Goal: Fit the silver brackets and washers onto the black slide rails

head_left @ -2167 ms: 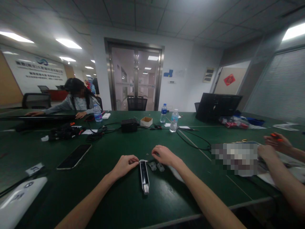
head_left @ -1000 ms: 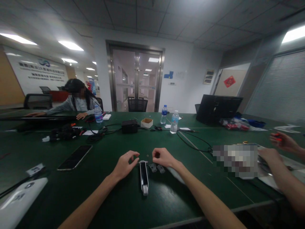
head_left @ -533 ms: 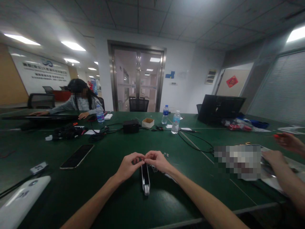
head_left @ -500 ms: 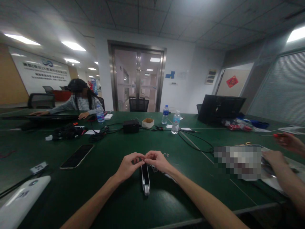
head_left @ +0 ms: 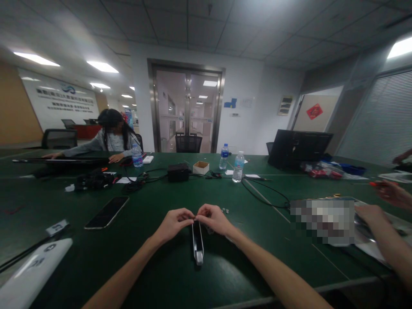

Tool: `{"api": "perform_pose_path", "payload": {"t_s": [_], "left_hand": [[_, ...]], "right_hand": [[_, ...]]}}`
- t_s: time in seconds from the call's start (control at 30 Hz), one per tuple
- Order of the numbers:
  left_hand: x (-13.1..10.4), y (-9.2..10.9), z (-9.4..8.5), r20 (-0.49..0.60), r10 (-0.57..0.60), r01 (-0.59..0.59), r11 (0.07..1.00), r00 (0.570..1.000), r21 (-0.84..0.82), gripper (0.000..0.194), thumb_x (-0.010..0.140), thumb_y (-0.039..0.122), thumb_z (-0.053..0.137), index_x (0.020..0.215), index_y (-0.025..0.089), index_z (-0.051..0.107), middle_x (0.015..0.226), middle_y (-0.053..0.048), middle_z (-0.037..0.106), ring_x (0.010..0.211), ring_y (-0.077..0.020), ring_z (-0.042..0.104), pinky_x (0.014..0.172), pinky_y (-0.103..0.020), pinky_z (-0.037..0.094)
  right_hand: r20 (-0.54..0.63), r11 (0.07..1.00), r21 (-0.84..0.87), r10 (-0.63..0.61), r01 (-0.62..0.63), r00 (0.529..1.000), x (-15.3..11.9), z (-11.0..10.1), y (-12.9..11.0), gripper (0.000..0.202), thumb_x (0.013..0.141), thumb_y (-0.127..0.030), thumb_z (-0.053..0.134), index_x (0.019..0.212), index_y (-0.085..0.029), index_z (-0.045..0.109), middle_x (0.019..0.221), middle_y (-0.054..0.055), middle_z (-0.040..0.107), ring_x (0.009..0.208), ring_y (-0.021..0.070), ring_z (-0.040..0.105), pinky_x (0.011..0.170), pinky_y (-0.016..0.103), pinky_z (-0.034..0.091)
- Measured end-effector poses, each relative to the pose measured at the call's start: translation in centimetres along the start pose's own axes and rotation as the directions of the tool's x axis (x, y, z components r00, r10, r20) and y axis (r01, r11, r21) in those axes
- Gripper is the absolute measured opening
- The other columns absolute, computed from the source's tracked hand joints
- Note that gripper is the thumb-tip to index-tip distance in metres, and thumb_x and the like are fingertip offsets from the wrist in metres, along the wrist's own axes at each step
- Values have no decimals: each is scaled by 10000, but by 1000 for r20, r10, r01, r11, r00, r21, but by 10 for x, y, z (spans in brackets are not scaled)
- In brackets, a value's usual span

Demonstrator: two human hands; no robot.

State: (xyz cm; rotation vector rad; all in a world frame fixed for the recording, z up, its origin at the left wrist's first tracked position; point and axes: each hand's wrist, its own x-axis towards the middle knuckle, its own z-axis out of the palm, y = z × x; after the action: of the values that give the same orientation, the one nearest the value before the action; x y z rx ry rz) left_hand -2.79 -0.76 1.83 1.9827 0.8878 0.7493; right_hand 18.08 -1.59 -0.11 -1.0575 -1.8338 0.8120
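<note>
Fingertips of the left hand [head_left: 174,222] and right hand [head_left: 213,219] meeting above the far end of a long, narrow frame [head_left: 197,240] with a pale rim, a dark channel and a silvery block [head_left: 199,258] at its near end. Drawing thumb and index finger together in a pinch on each side, almost touching hand to hand, with whatever may be between the tips too small to tell. Resting that frame on a smooth, dark green table [head_left: 154,274], pointing it away from the body and covering its far end with the fingers. Seeing small, pale rings [head_left: 225,210] lying just beyond the right hand, and grey flat pieces [head_left: 210,231] peeking out beneath it, mostly hidden.

Looking leftward, seeing a glossy black phone [head_left: 107,213] lying flat, and, nearer, a smooth white casing [head_left: 43,268] with dark markings. Farther out, seeing an open white cardboard box [head_left: 201,168] sitting beside a matt black block [head_left: 178,172] among thin cables, with clear plastic bottles [head_left: 238,168] standing upright beyond. Across the table, seeing a person [head_left: 112,135] in a pale top sitting; at far right, seeing a co-worker's hand [head_left: 391,194] holding something orange-red, too blurred to tell.
</note>
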Motion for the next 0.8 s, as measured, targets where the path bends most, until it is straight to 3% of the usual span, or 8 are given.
{"api": "perform_pose_path", "payload": {"t_s": [0.13, 0.23, 0.47, 0.8], "left_hand": [[2, -4, -11, -21, -8, 11, 993, 1000, 113, 247, 786, 360, 639, 934, 164, 661, 928, -26, 687, 829, -174, 617, 761, -285, 496], [3, -10, -20, -15, -12, 15, 965, 1000, 262, 259, 793, 381, 615, 929, 168, 672, 885, -20, 678, 752, -163, 588, 689, -270, 469], [3, -20, -23, 51, -41, 20, 932, 998, 362, 263, 797, 395, 598, 927, 187, 694, 883, -13, 681, 759, -165, 580, 691, -260, 449], [4, -23, -16, 42, -21, 5, 936, 999, 353, 270, 814, 387, 585, 957, 190, 703, 915, -17, 700, 769, -164, 603, 701, -257, 456]], "right_hand": [[73, 921, -378, -67, 90, 995, 0, -16, -3, 158, 853, -304, 584, 826, -162, 649, 734, 9, 650, 645, 110, 568, 602, 217, 421], [169, 825, -550, -43, 131, 985, -1, -28, -4, 180, 866, -308, 557, 830, -168, 665, 782, 29, 667, 687, 125, 589, 624, 221, 421], [278, 780, -615, 72, 120, 958, -2, -34, -7, 163, 824, -219, 534, 842, -177, 690, 772, 27, 675, 668, 125, 603, 597, 198, 411], [288, 760, -625, 10, 180, 958, -2, -28, -2, 147, 846, -251, 553, 839, -182, 682, 783, 24, 655, 686, 132, 582, 622, 213, 406]]}}
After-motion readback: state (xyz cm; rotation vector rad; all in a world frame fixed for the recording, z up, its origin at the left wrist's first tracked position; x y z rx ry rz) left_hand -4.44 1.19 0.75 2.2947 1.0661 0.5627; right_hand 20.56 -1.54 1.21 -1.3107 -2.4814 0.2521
